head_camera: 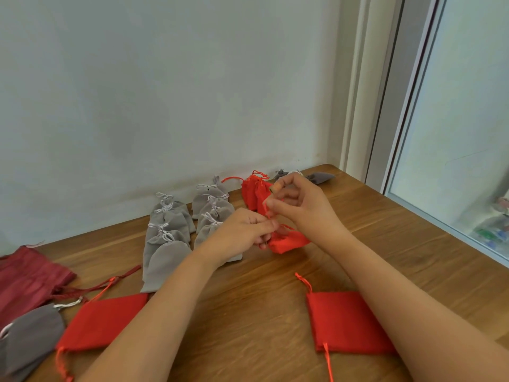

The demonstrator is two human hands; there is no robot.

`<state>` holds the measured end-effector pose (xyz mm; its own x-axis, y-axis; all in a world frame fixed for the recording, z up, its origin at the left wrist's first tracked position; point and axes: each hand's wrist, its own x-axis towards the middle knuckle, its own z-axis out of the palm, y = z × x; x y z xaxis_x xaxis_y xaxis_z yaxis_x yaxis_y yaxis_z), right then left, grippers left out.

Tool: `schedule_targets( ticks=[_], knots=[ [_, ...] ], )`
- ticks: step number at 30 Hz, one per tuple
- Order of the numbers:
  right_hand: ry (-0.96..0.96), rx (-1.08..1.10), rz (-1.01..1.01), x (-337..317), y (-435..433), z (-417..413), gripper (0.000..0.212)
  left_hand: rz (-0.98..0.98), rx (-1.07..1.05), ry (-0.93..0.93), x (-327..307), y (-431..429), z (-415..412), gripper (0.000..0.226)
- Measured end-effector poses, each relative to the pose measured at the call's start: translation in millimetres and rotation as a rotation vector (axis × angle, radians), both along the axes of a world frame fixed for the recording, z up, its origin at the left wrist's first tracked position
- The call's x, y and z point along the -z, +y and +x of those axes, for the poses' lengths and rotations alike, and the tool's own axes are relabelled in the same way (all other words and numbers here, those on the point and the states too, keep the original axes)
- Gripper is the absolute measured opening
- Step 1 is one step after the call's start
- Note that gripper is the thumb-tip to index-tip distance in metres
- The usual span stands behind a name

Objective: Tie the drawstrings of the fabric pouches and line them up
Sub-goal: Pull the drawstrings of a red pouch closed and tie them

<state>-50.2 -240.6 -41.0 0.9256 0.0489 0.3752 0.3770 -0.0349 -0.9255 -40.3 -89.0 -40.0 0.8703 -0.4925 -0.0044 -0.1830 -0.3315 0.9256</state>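
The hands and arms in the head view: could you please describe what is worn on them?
No sleeves, watch or rings show on either arm. The left hand wears nothing; the right hand has a tan plaster-like strip round one fingertip.

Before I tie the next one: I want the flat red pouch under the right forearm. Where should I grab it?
Pinch the flat red pouch along its left edge, coming from the left: both drawstring ends stick out there, and the right forearm covers the other side.
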Motion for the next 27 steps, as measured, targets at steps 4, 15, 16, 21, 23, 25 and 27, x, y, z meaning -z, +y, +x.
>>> schedule_targets(
  ticks=[4, 15, 16, 21, 23, 25, 27],
  knots=[
    [0.155, -0.088, 0.069, -0.3, -0.5, 0.3, 0.025, -0.184, -0.124, 0.127, -2.0, 5.3, 6.6, 0.028],
    [-0.085, 0.155, -0.336, 3.5, -3.8, -0.2, 0.026, -0.133, -0.304, 0.063, 0.6, 4.7, 5.0, 0.029],
    [-0.093, 0.201, -0.323, 2.5, -6.1, 1.2, 0.027, -0.160, -0.344, 0.052, -0.3, 5.1, 5.8, 0.029],
    [-0.156, 0.354, -0.403, 2.0, -12.7, 7.2, 0.023, -0.337, -0.353, 0.123, -6.7, 7.1, 7.9, 0.023],
    [-0.152, 0.341, -0.407, 0.0, -12.4, 6.0, 0.023, -0.328, -0.340, 0.152, -4.5, 9.0, 9.2, 0.017],
    [-0.159, 0.288, -0.366, -3.3, -13.2, 3.9, 0.029, -0.352, -0.356, 0.202, -2.4, 11.7, 13.0, 0.015],
    [-0.177, 0.231, -0.360, -4.8, -12.7, 1.6, 0.032, -0.382, -0.394, 0.232, -1.4, 14.1, 15.3, 0.016]
  ],
)
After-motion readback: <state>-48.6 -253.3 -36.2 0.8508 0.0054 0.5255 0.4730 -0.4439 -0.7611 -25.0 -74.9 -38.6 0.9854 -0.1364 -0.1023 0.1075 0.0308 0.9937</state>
